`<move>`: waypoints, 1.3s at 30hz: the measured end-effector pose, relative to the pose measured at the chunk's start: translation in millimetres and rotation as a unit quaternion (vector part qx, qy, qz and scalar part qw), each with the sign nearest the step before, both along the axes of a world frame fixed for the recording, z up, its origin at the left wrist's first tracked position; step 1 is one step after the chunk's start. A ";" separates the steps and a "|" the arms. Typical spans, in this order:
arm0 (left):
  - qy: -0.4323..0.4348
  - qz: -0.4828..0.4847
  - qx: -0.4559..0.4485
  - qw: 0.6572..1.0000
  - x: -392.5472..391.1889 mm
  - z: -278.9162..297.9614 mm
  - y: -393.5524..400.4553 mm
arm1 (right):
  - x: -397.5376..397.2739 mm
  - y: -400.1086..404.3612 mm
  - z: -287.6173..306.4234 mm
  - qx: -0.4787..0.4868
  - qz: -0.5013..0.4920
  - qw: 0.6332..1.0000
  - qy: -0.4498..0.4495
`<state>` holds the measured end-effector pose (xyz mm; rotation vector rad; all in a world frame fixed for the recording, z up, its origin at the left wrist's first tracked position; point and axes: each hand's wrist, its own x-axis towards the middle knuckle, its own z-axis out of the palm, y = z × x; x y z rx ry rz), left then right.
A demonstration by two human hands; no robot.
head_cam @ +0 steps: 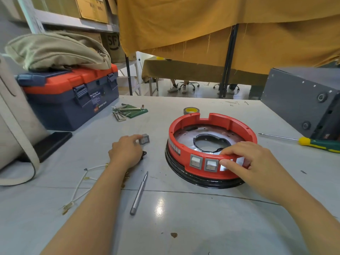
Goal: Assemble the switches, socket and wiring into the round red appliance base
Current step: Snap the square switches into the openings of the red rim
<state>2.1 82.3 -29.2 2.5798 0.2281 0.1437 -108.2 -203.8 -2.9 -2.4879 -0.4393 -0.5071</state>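
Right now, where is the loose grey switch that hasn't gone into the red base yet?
In the head view, the loose grey switch sits on the table left of the red base, pinched at the left hand fingertips, beyond the grey pen-shaped tool.

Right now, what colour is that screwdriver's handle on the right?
Yellow and green; the screwdriver shows best in the head view, lying on the table.
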 end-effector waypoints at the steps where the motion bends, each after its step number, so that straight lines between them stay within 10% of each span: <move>1: 0.002 0.008 0.007 1.000 0.4 -0.4 0.4 | 0.1 0.1 0.0 0.000 0.001 1.000 0.002; 10: -0.126 0.058 -0.151 0.979 -3.6 1.8 0.5 | 0.2 -1.9 1.3 0.001 0.003 1.000 0.005; 19: -0.143 -0.171 -0.476 0.851 -33.0 32.0 -26.0 | 0.8 -12.6 6.3 0.013 -0.032 0.999 0.025; 39: -0.060 -0.345 -0.437 0.828 -69.4 42.6 -57.6 | 4.9 6.2 -5.2 -0.020 -0.034 0.999 -0.007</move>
